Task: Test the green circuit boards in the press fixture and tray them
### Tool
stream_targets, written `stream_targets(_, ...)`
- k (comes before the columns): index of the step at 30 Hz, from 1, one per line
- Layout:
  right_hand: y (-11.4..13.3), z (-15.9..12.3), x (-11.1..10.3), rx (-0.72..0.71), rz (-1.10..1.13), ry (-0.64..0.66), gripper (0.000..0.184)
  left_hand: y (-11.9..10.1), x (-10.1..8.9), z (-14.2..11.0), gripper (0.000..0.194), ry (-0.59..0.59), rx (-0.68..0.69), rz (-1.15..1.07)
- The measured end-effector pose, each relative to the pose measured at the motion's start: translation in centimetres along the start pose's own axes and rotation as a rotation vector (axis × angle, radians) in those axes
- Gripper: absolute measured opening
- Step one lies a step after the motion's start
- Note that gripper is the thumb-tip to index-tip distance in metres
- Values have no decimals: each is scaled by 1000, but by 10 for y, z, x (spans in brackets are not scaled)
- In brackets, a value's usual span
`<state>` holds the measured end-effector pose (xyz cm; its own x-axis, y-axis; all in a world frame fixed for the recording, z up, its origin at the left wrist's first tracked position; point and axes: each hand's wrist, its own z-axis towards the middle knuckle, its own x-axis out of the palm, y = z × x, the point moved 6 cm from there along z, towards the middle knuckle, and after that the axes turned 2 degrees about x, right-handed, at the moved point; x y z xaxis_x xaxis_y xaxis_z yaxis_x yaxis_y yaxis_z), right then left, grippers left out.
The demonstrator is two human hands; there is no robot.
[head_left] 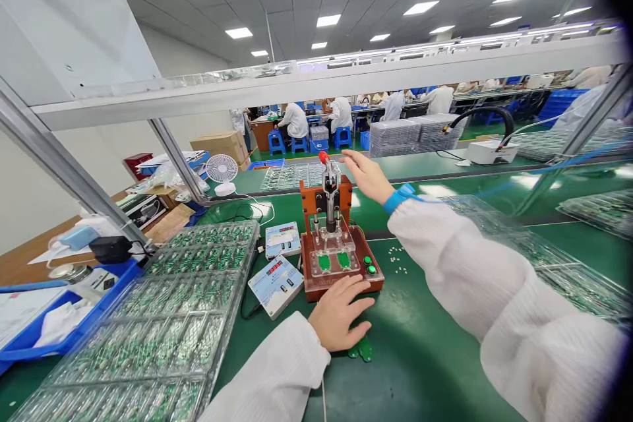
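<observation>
A test fixture (309, 260) with a brown base stands in front of me. Two green circuit boards (343, 260) lie side by side in its clear holder. My left hand (341, 315) is at the fixture's front edge, fingers spread, holding nothing visible. Partly under it, a few loose green boards (364, 349) rest on the bench. My right hand (368, 177) is stretched out, fingers extended, just right of the toggle clamp's red knob (323, 157); whether a fingertip touches it I cannot tell. A blue wrist strap (398, 197) circles my right wrist.
Left of the fixture lie two testers with red displays (275, 285) and a clear tray of circuit boards (188, 303). A small white fan (222, 169) stands behind them. Tiny white pieces (397, 260) are scattered at right, near more trays (568, 277). A shelf beam (346, 82) crosses overhead.
</observation>
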<state>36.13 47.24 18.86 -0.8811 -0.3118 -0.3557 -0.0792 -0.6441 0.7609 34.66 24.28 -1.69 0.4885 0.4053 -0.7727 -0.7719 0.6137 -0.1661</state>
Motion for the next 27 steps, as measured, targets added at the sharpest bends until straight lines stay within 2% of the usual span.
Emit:
stream_targets(4,24,31,24,68,96,132,48,5,2,-3,32,5,-15,-6)
stream_targets(8,52,33,28,40,188,135,32,6,3,-3,29,24,-17,-7)
stream_targets(10,69,21,22,-36,240,123,27,6,2,-2,27,32,-19,-11)
stream_targets(13,96,-17,8,-262,263,83,29,5,2,-1,24,24,-17,-15)
stream_targets(17,114,-74,-2,-483,-8,9,35,6,3,-2,24,28,-18,-2)
stream_targets(21,113,-107,0,-626,-143,9,40,5,3,-1,24,27,-18,18)
stream_targets(27,97,-127,5,-666,-153,-13,40,2,3,1,21,1,-16,29)
